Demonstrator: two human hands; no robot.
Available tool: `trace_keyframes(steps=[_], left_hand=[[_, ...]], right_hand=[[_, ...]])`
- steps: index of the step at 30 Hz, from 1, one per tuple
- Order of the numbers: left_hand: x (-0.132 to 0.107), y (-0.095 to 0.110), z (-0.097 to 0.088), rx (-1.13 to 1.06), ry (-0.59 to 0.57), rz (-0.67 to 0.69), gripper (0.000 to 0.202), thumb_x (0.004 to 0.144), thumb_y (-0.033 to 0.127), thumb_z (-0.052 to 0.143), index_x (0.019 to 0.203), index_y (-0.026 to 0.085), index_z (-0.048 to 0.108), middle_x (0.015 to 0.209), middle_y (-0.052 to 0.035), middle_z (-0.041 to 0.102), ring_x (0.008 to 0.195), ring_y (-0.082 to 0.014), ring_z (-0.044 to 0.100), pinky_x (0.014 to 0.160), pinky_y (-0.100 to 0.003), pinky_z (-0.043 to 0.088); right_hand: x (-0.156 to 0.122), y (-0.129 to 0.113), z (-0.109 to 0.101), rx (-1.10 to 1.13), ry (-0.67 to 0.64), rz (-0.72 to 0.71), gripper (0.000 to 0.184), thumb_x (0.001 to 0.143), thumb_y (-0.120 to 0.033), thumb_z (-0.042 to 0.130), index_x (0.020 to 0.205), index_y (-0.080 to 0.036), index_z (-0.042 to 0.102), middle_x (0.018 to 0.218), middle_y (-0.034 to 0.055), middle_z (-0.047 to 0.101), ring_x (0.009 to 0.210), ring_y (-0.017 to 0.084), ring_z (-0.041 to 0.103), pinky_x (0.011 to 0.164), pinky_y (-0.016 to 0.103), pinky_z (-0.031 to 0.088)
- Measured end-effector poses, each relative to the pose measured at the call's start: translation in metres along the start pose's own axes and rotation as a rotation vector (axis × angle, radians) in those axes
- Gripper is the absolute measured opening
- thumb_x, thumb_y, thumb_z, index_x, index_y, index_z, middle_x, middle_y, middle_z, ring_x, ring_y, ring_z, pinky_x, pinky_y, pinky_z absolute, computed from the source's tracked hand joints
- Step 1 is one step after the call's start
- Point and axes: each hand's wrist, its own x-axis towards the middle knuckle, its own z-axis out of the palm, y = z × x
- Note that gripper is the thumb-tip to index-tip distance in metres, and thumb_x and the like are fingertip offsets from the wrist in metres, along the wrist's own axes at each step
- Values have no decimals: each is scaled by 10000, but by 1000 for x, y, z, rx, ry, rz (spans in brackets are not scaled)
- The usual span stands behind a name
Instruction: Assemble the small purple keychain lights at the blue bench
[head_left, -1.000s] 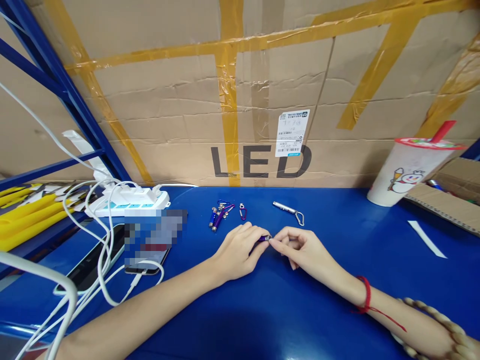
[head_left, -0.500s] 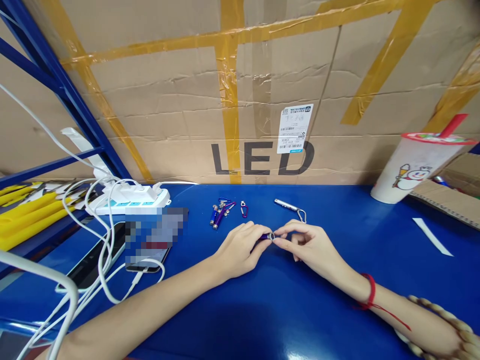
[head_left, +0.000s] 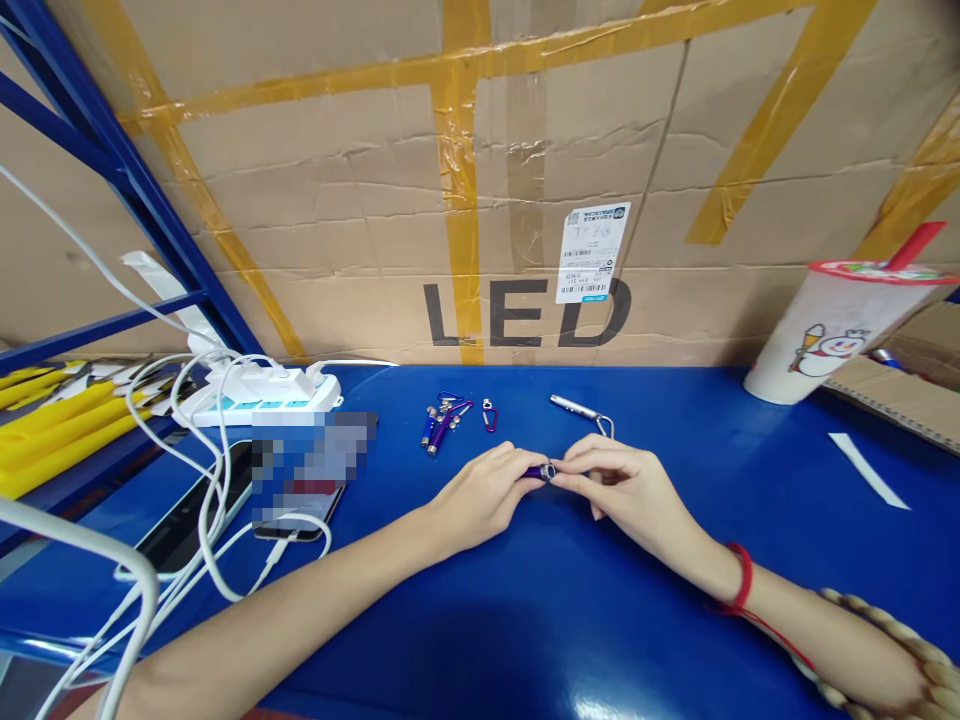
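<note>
Purple tube (head_left: 532, 472) — hands (head_left: 484, 497) (head_left: 636, 488) narrowly pinched on it

Box (head_left: 337, 220) behind surface (head_left: 465, 630). Rack (head_left: 112, 165) far left. Back left: power strip (head_left: 255, 410), two phones (head_left: 322, 465) before it. Back centre: pile of parts (head_left: 441, 434); clip (head_left: 490, 421) just right; penlight (head_left: 574, 406) farther right. Before these: left hand (head_left: 480, 500), tube (head_left: 534, 471) in its fingers, right hand (head_left: 630, 490) at tube's end. Far right: cup (head_left: 802, 340), carton (head_left: 896, 405) beside it, loose strip (head_left: 868, 471) in front.
</note>
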Motion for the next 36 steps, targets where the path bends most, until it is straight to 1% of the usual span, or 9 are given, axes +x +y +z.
trace_keyframes(steps=[5,11,16,19,22,26,28,33,36], left_hand=[[-1,-1,1,29,17,21,183,916,203,379,1007,146,527,898,-45,621,777,-155,514,734,-273,448],[-1,-1,0,4,15,4,158,908,197,402,994,153,527,911,-43,620,815,-153,536,766,-267,441],[-2,-2,0,-10,-2,10,161,905,185,400,997,151,527,902,-43,615,822,-154,541,768,-263,439],[-3,-4,1,13,7,36,168,904,188,401,1011,144,523,899,-48,615,805,-157,536,751,-264,440],[-3,-4,1,57,15,54,188,911,207,391,1037,146,516,895,-47,620,781,-159,524,734,-269,439],[-2,-3,0,98,17,62,237,928,222,351,1127,164,466,1000,-50,617,785,-155,513,754,-280,436],[-2,-2,-1,101,12,48,238,930,227,349,1136,170,453,1028,-51,611,799,-154,516,763,-282,437],[-1,0,-2,71,-10,18,164,917,204,384,1039,170,489,973,-36,619,822,-155,535,770,-280,438],[0,0,-2,43,7,1,171,916,202,383,1060,171,470,996,-43,609,854,-157,550,785,-280,446]], right_hand=[[0,2,0,-57,1,-65,297,716,-440,668,694,-145,692,759,50,581,398,49,469,357,201,417],[-1,1,1,-82,-5,-134,258,738,-386,665,675,-137,672,727,40,576,398,43,457,358,191,399],[-1,-2,2,-144,12,-179,256,732,-359,672,615,-134,634,657,30,558,430,47,420,379,184,354],[-1,-2,4,-153,4,-132,288,726,-379,667,591,-133,599,641,22,546,419,43,402,380,183,337],[-2,-3,5,-128,-10,-33,327,725,-420,653,589,-132,576,633,12,528,394,38,410,369,181,334],[-1,-5,6,-57,-45,84,356,725,-454,641,602,-128,567,659,8,523,369,43,461,363,179,359],[-1,-6,6,-42,-54,99,358,720,-461,644,612,-126,577,683,11,529,369,42,469,365,179,370],[-1,-3,5,-13,-79,114,362,716,-473,647,633,-124,600,717,19,539,372,35,464,362,176,381],[-1,0,4,12,-78,103,339,722,-464,647,691,-127,630,768,31,553,381,32,469,365,175,394]])
